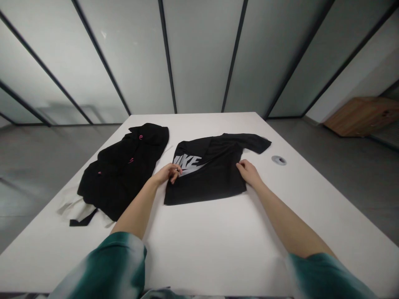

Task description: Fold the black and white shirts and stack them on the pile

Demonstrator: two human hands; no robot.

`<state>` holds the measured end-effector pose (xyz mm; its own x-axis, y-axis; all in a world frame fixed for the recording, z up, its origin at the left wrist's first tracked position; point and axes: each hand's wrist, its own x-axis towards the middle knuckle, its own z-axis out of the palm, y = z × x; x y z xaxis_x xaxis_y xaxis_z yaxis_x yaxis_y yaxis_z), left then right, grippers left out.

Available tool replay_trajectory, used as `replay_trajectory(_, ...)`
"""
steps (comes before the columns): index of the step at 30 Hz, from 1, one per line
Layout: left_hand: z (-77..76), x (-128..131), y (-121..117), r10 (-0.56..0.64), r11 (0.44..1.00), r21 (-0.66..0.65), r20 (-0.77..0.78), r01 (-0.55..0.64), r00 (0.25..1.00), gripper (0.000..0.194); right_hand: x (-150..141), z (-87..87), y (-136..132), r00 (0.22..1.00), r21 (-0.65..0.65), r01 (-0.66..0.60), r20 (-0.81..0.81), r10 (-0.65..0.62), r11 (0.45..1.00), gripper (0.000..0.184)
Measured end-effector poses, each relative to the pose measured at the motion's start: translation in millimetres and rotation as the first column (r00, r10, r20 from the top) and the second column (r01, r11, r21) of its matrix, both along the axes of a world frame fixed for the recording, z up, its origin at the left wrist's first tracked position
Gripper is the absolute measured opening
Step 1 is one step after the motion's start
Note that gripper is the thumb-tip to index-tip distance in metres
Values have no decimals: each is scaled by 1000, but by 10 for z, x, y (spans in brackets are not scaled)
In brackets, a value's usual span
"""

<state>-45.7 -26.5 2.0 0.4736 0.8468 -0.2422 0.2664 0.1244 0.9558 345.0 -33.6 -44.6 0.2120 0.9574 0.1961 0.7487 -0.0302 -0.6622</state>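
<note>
black shirt [215,182], "nike" print [190,162]; right hand [248,172] pinching side edge, left hand [168,172] touching, grip unclear.

Shirt [212,187] black, pale-grey NIKE print [190,161]. Garment pile [124,170] black too, tiny pink squiggles [131,160]. Cloth poking out [76,206] mostly white. Table [218,245] plain white. Sleeves [120,261] teal-and-white, kinda tie-dye. Floor [330,166] just grey.

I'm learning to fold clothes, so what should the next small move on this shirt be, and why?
Probably turn the sleeve inward with the right hand: the sleeve sticks out past the right edge of the black shirt, where that hand rests, while the left hand is at the opposite edge.
</note>
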Motion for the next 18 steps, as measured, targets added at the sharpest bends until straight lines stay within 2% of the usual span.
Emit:
replay_trajectory(2, 26, 20, 5, -23, 996, 77, -153, 35, 988, 31, -14, 46, 7, 974, -15, 33, -225, -35, 999, 21)
replay_trajectory(4, 52, 82, -9, 24, 983, 179, -320, 36, 947, 22, -3, 99, 7, 907, -30, 55, -417, -63, 998, 22)
replay_trajectory(6, 71, 152, -27, 100, 952, 304, -434, 42, 895, 12, 73, 162, 2, 841, -49, 68, -534, -84, 996, 23)
replay_trajectory(7, 74, 179, -33, 131, 929, 366, -473, 59, 871, 9, 144, 199, -4, 835, -67, 81, -541, -104, 994, 23)
replay_trajectory(9, 63, 210, -32, 177, 881, 461, -533, 109, 828, 4, 341, 289, -28, 896, -126, 120, -414, -162, 985, 22)
replay_trajectory(11, 32, 222, -21, 228, 840, 524, -576, 141, 785, 6, 554, 392, -74, 968, -160, 199, -119, -219, 967, 27)
replay_trajectory(13, -11, 235, -10, 306, 775, 611, -589, 164, 748, 16, 688, 486, -140, 958, -82, 248, 170, -232, 965, 34)
replay_trajectory(14, -35, 245, -8, 343, 729, 659, -585, 185, 735, 21, 701, 518, -174, 939, -21, 232, 265, -218, 972, 36)
replay_trajectory(16, -89, 274, -11, 370, 646, 720, -586, 254, 721, 31, 604, 533, -237, 922, 68, 106, 367, -123, 992, 38)
replay_trajectory(18, -147, 301, -24, 333, 613, 715, -620, 336, 710, 43, 381, 473, -285, 904, 55, -74, 426, 44, 996, 43)
